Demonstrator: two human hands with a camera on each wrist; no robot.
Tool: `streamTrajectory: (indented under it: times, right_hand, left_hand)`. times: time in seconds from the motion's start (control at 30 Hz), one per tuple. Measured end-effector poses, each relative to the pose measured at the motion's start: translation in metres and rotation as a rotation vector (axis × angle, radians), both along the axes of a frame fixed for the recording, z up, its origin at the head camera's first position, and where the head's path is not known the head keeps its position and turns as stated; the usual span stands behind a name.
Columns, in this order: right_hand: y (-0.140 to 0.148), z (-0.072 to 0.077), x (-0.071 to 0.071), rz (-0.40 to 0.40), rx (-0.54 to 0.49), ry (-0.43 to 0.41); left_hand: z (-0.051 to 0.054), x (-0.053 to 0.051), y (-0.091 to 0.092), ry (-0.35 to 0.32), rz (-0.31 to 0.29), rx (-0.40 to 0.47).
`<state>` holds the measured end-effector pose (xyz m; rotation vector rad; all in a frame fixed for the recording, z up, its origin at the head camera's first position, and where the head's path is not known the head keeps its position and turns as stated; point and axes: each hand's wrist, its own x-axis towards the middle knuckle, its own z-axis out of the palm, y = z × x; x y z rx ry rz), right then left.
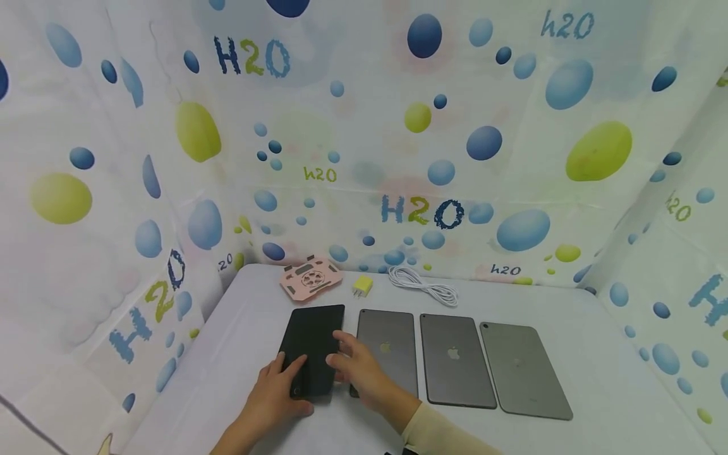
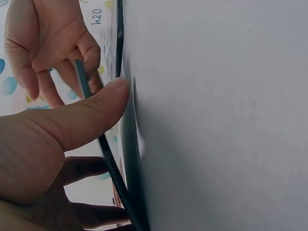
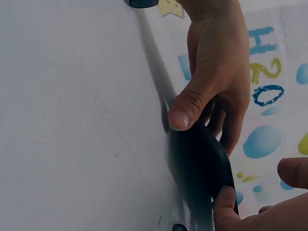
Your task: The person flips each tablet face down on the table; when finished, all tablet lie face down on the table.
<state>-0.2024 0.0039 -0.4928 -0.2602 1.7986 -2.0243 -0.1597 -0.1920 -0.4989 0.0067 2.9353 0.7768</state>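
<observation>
A black tablet (image 1: pixel 313 341) lies tilted on the white table, its right side raised off the cloth. My left hand (image 1: pixel 273 395) holds it at the near left, thumb along the near end and fingers at the left side and on the dark face. Seen from the left wrist, the left thumb (image 2: pixel 91 113) crosses the thin tablet edge (image 2: pixel 115 173). My right hand (image 1: pixel 366 376) is at the raised right side, where a finger touches the edge (image 3: pixel 226 173) in the right wrist view. Its thumb and fingers are spread apart.
To the right, three grey tablets (image 1: pixel 389 344), (image 1: pixel 455 363), (image 1: pixel 526 373) lie back up in a row. Behind are a pink tablet case (image 1: pixel 311 279), a yellow plug charger (image 1: pixel 362 286) and a coiled white cable (image 1: pixel 423 285). A patterned curtain (image 1: pixel 364 158) surrounds the table.
</observation>
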Motion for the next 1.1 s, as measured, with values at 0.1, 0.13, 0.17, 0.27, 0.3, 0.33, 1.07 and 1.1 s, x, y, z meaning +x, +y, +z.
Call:
streamTrajectory:
  times: [0.1,0.13,0.17,0.27,0.3,0.33,1.07,1.1]
  right_hand:
    - [0.0,-0.001,-0.001,0.023,-0.006,0.025]
    - [0.0,-0.002,-0.001,0.026,-0.008,0.033]
    - [0.0,-0.002,-0.001,0.028,-0.009,0.039]
    - [0.0,-0.002,-0.001,0.016,-0.013,0.034]
    - [0.0,-0.002,-0.001,0.013,-0.016,0.031]
    - [0.0,-0.003,-0.001,0.013,-0.023,0.029]
    - [-0.013,0.01,-0.001,0.086,-0.062,0.133]
    - [-0.014,0.01,-0.001,0.092,-0.07,0.137]
  left_hand:
    - [-0.001,0.001,0.0,0.02,0.003,0.006]
    - [-0.001,0.001,0.0,0.029,0.002,0.006]
    - [-0.001,0.001,0.0,0.04,-0.003,0.001]
    - [-0.001,0.001,0.0,0.063,-0.015,-0.013]
    - [-0.001,0.001,0.0,0.066,-0.019,-0.017]
    - [-0.001,0.001,0.0,0.065,-0.021,-0.019]
    - [0.008,0.012,-0.001,0.3,-0.06,-0.194]
    - [0.008,0.012,0.0,0.309,-0.062,-0.207]
